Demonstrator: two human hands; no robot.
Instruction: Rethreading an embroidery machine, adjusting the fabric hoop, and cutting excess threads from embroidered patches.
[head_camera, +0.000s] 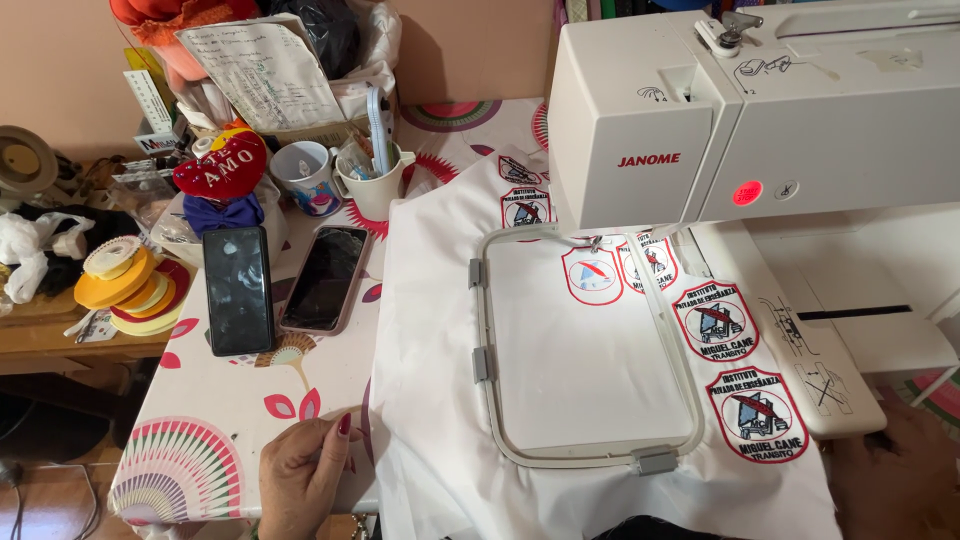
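White fabric (560, 350) hooped; left hand (300, 475) beside edge.

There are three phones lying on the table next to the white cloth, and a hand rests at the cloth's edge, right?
Not quite: the head view shows two phones, not three. They do lie on the table beside the white cloth, and the left hand rests at its edge.

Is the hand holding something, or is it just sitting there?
Nothing is held. The left hand rests flat at the table's near edge, fingertips beside the white fabric under the embroidery hoop. The right hand is out of view.
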